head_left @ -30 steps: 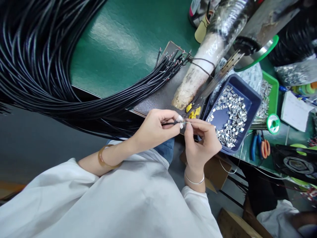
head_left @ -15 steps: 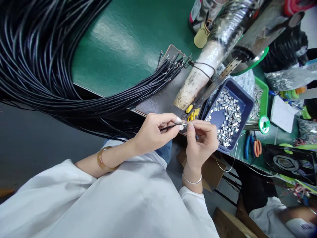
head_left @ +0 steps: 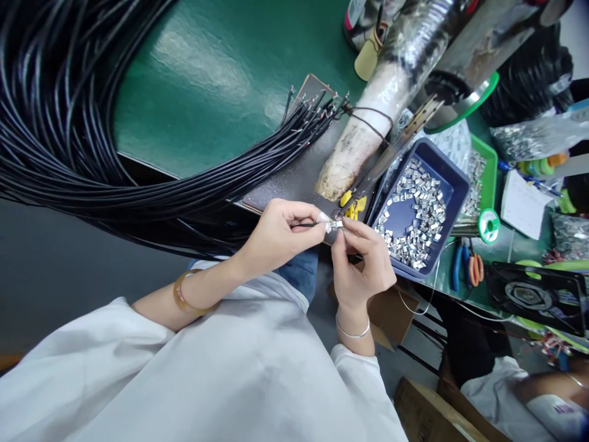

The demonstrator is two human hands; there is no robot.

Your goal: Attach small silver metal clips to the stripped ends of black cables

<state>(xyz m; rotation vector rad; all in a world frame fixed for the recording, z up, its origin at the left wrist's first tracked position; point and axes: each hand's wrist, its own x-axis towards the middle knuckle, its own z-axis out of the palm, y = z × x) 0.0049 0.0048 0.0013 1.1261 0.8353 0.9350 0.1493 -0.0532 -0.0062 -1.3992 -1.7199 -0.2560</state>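
My left hand [head_left: 278,238] pinches a black cable [head_left: 301,225] close to its end; white tape-like wraps cover its thumb and fingertip. At the cable's end sits a small silver metal connector [head_left: 338,224], just beyond the left fingertips. The thumb and index finger of my right hand [head_left: 365,264] close on the connector from the right. Most of the cable in the grip is hidden by the left fingers. Behind both hands lies a thick bundle of black cables [head_left: 221,184], their stripped ends resting near a brown board [head_left: 276,190].
A blue bin [head_left: 453,184] of loose silver connectors stands right of my hands, with a green tray [head_left: 490,166] behind it. A plastic-wrapped tube [head_left: 354,141], yellow-handled tool [head_left: 355,207], pliers [head_left: 456,267] and black fan [head_left: 534,298] lie about. Another person's arm [head_left: 543,387] shows lower right.
Both hands have shifted slightly left in view, along with the whole scene. The right fingers have moved off the connector's top, so more of its silver body shows.
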